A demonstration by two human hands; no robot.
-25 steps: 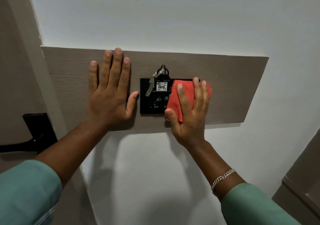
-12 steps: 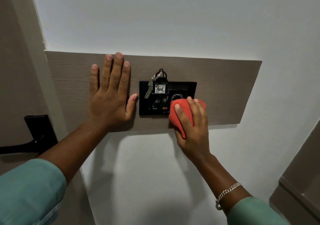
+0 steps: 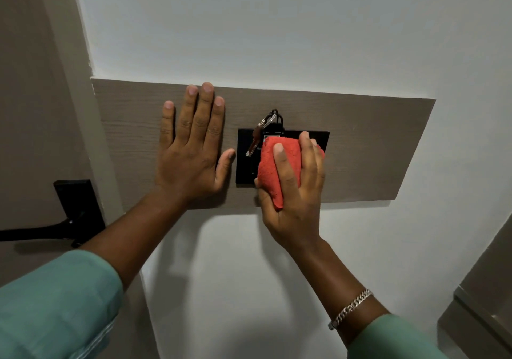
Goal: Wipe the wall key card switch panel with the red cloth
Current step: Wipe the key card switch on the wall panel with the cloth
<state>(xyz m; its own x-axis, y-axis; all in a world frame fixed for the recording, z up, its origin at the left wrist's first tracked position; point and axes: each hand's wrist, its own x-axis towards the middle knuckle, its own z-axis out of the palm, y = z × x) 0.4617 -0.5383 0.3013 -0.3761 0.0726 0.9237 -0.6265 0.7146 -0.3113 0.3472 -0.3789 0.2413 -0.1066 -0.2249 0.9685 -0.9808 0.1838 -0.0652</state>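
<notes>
Wood-grain board (image 3: pixel 374 148) spans the white wall (image 3: pixel 277 26). Your left hand (image 3: pixel 191 153) lies flat on it, fingers spread, just beside the black key card switch panel (image 3: pixel 243 164). Your right hand (image 3: pixel 293 189) clamps the red cloth (image 3: pixel 279 162) against the panel's middle, below the hanging key (image 3: pixel 253 144).

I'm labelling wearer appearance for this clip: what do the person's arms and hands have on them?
Both arms wear teal-green sleeves, pushed up so the forearms are bare. The left sleeve fills the lower left corner; the right sleeve shows at the bottom edge. A silver chain-link bracelet circles the right wrist. The left hand and right hand are bare: no gloves, and no rings visible on the fingers.
</notes>
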